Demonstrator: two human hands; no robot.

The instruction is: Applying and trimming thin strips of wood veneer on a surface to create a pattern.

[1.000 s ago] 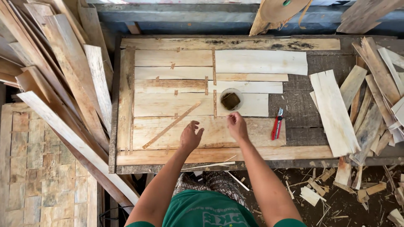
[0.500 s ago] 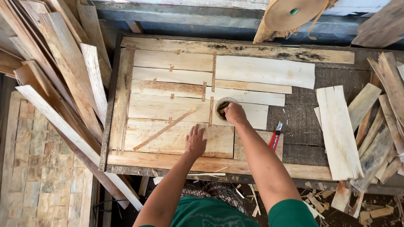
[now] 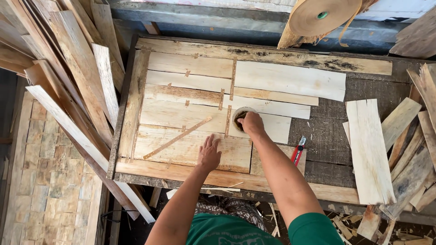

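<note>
Several thin pale veneer sheets (image 3: 190, 113) lie edge to edge on a wooden work table (image 3: 272, 56), joined by short brown tape strips. My left hand (image 3: 209, 153) presses flat on the nearest sheet, fingers spread. My right hand (image 3: 251, 123) reaches into a small round pot (image 3: 237, 114) standing on the sheets; its fingertips are inside, so what they hold is hidden. A long brown strip (image 3: 178, 137) lies diagonally on the sheets, left of my left hand.
A red-handled cutter (image 3: 298, 152) lies on the table right of my arm. Loose veneer pieces (image 3: 369, 149) pile at the right. Long boards (image 3: 68, 90) lean at the left. A brown tape roll (image 3: 324, 16) hangs above the table's far edge.
My right hand moved from the near sheet up to the pot and went into it. My left hand stayed pressed on the near sheet. The view shifted slightly.
</note>
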